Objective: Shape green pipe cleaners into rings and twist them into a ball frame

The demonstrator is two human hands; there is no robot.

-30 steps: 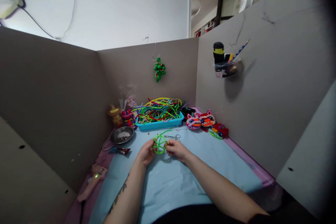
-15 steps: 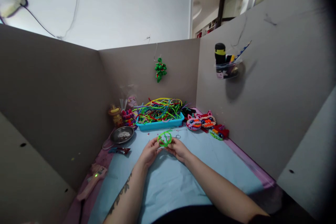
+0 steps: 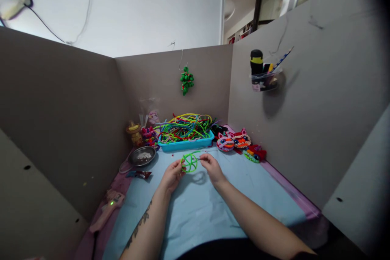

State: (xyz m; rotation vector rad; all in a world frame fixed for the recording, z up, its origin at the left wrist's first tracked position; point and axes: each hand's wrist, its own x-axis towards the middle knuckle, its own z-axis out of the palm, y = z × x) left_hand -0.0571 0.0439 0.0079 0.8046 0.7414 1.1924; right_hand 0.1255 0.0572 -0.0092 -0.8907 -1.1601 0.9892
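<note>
A bright green pipe cleaner wheel [image 3: 189,163], a ring with crossing spokes, is pinched at its left edge by my left hand [image 3: 172,175]. One loose green end sticks out at its upper right. My right hand [image 3: 211,167] is off the wheel, thumb and fingers closed at the handle end of slim metal scissors [image 3: 197,159]. Their thin blades point left toward the wheel's right side. Fingers hide the handles, and I cannot tell whether the blades touch the green strand.
A blue tray [image 3: 186,145] heaped with coloured pipe cleaners stands at the back. Left are a metal bowl [image 3: 141,157] with white bits, a dark packet [image 3: 139,174] and a pink glue gun [image 3: 107,211]. Finished pipe cleaner pieces [image 3: 234,141] lie right. Grey partitions surround the table.
My right hand has left the green wheel and moved up to the scissors' handle end. The wheel has turned and shifted slightly left in my left hand, showing more spokes.
</note>
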